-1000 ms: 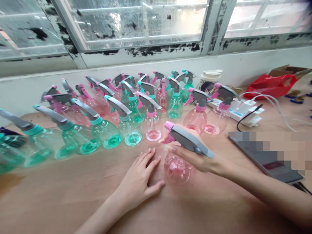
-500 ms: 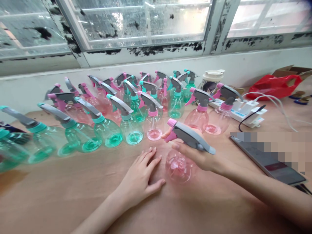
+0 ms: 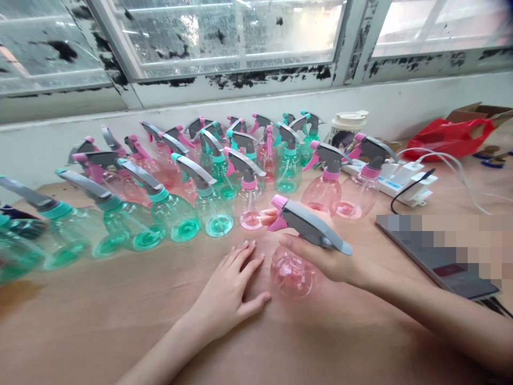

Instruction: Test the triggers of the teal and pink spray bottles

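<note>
Brown, smooth and faintly creased, the tabletop (image 3: 100, 315) runs back to a white wall (image 3: 24, 139) beneath grimy, metal-framed windows (image 3: 172, 43) with black, peeling patches. From the left I see rows of clear green plastic spray bottles (image 3: 176, 219), with clear pink ones (image 3: 251, 206) among and behind them. The left hand (image 3: 226, 286) rests open on the table, palm down, fingers slightly spread. Just right of it, in front of the rows, is a clear pink plastic spray bottle (image 3: 294, 275); the right hand (image 3: 332, 259) has its fingers wrapped round it below the grey-and-pink head. Its nozzle points left, the head's long axis slanting down rightward to the grey tail. Behind stands a white-lidded paper cup (image 3: 340, 136), its dark lettering only partly visible. Farther right are a white power strip (image 3: 401, 184), a dark flat phone (image 3: 428, 256), a red plastic bag (image 3: 444, 141) and a brown cardboard box (image 3: 481, 113).
</note>
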`<action>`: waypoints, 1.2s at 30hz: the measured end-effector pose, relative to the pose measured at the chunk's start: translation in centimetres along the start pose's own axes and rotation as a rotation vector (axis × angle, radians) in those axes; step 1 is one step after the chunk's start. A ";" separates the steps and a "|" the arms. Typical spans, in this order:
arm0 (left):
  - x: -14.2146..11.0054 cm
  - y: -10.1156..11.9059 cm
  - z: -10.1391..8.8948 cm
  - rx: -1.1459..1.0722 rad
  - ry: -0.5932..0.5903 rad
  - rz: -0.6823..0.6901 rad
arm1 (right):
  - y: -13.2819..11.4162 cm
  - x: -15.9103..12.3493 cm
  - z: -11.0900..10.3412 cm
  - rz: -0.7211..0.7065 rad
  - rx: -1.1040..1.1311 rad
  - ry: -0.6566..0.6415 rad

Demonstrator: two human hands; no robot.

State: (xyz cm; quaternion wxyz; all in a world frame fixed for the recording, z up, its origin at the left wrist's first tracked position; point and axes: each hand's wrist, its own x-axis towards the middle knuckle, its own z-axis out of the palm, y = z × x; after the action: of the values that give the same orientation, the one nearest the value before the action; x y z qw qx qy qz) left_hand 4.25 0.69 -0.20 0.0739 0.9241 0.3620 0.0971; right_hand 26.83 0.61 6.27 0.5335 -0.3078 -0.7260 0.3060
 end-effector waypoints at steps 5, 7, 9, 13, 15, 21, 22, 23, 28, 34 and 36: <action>-0.1 0.0 0.0 0.028 -0.001 0.005 | 0.2 -0.1 -0.1 -0.014 -0.068 0.007; -0.1 0.0 0.1 0.030 0.000 0.007 | 0.2 -0.1 -0.1 0.009 -0.048 -0.005; -0.1 -0.1 0.1 0.022 0.002 0.006 | 0.1 -0.1 -0.1 0.028 -0.035 -0.007; -0.1 0.0 0.1 0.009 0.009 0.005 | 0.0 -0.1 0.0 0.015 -0.020 0.003; -0.1 0.0 0.0 0.010 0.013 0.005 | -0.1 -0.1 0.0 0.002 -0.011 -0.001; -0.1 0.0 0.0 -0.014 0.018 0.002 | -0.4 0.0 -0.1 0.038 0.054 -0.024; 0.0 0.0 0.0 -0.016 0.013 0.000 | -0.4 0.1 -0.1 0.041 0.060 -0.025; 0.0 0.0 0.0 -0.016 0.008 -0.001 | -0.5 0.1 -0.1 0.045 0.058 -0.028; -0.1 0.0 -0.1 0.004 -0.003 -0.003 | -0.5 0.2 -0.2 0.038 0.007 -0.046; -0.1 0.0 0.0 -0.011 0.023 0.001 | -0.3 0.4 -0.1 -0.002 -0.052 -0.043; -0.1 0.0 0.0 -0.012 0.014 -0.004 | -0.1 0.3 -0.1 -0.009 -0.071 -0.045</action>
State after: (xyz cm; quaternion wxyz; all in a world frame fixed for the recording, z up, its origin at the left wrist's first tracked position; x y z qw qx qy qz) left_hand 4.17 0.61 -0.20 0.0772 0.9223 0.3637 0.1057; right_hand 26.88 0.79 6.60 0.5072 -0.3162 -0.7495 0.2845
